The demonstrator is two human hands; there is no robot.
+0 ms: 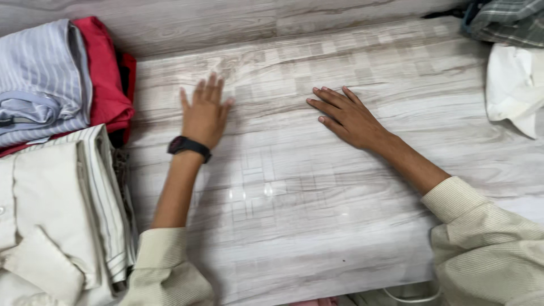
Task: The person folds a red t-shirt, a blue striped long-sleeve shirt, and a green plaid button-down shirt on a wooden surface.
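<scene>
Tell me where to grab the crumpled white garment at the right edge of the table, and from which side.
Judging by its pose, take the white garment at its lower left corner, coming from the left with the right hand. That edge faces the bare table, while the checked cloth crowds its top.

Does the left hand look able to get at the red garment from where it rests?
Probably yes. The left hand lies flat and empty on the table, and only bare tabletop shows between it and the red garment to its left, which lies partly under a grey striped shirt.
</scene>
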